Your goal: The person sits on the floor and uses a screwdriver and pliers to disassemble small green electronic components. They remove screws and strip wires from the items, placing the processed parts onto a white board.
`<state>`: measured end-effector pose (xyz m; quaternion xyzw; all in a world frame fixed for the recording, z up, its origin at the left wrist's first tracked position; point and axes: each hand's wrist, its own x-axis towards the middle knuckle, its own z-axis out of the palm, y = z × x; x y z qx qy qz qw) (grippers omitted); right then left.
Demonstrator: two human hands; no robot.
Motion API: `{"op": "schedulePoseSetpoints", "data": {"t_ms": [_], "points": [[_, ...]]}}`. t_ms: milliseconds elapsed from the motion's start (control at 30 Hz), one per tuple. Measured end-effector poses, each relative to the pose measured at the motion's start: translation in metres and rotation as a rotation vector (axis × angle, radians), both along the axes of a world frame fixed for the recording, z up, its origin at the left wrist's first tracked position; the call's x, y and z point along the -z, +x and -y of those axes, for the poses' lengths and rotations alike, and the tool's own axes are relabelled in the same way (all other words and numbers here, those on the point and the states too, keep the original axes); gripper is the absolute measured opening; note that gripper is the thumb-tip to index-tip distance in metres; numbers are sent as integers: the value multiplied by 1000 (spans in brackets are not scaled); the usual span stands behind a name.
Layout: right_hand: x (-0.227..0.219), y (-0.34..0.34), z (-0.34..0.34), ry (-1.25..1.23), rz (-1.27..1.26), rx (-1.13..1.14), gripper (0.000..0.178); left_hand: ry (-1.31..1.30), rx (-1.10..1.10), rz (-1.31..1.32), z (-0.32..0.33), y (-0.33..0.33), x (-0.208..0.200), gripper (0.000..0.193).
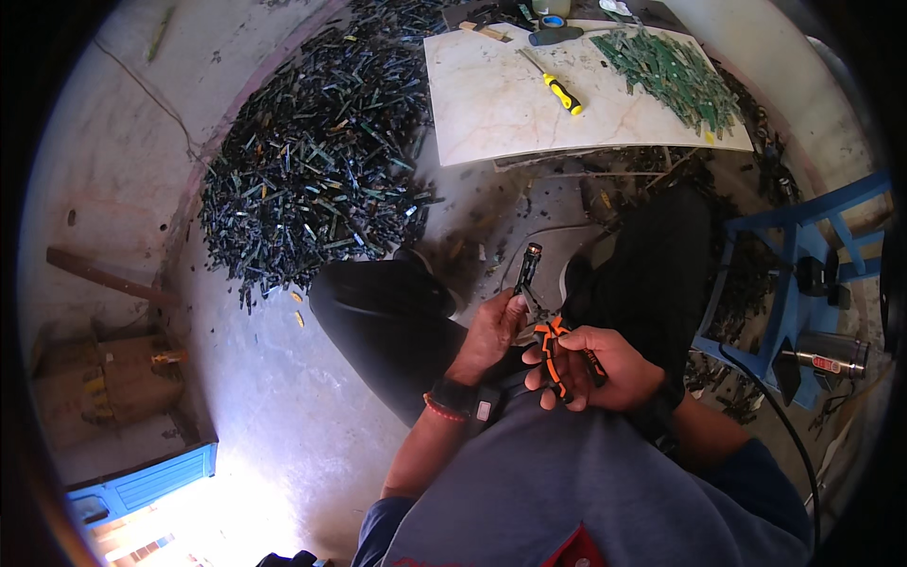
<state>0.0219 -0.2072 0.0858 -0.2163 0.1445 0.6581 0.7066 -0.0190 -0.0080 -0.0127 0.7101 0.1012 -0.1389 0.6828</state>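
Note:
In front of my lap, my left hand is closed round the lower part of a short black cylindrical piece with a copper-coloured ring near its top. The piece stands up, tilted slightly, out of my fingers. My right hand grips a pair of pliers with orange and black handles. Those handles are spread apart in my palm. The metal jaws of the pliers reach up to the piece beside my left fingertips. Whether they bite on it I cannot tell, as the left fingers partly hide the spot.
A big heap of dark narrow strips covers the floor at the left. Ahead, a pale tabletop bears green strips, a yellow-black screwdriver and a blue tape roll. At right are a blue chair and a steel tumbler.

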Motion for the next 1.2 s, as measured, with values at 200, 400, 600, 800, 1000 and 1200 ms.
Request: {"op": "schedulePoseSetpoints", "data": {"t_ms": [200, 400, 600, 800, 1000, 1200], "points": [[0, -3, 0, -10, -33, 6, 40, -4, -19, 7, 2, 0, -6, 35], [11, -7, 6, 53, -83, 52, 39, 52, -31, 52, 4, 0, -14, 36], [4, -6, 7, 33, -36, -8, 40, -37, -64, 42, 3, -1, -6, 35], [2, -6, 12, 16, -11, -42, 44, -78, -64, 1, 3, 0, -12, 34], [2, -1, 14, 47, 48, -120, 41, -115, -47, 7, 2, -1, -9, 34], [-4, 2, 12, 24, 79, -179, 34, -170, 57, 3, -1, -2, -4, 38]]}}
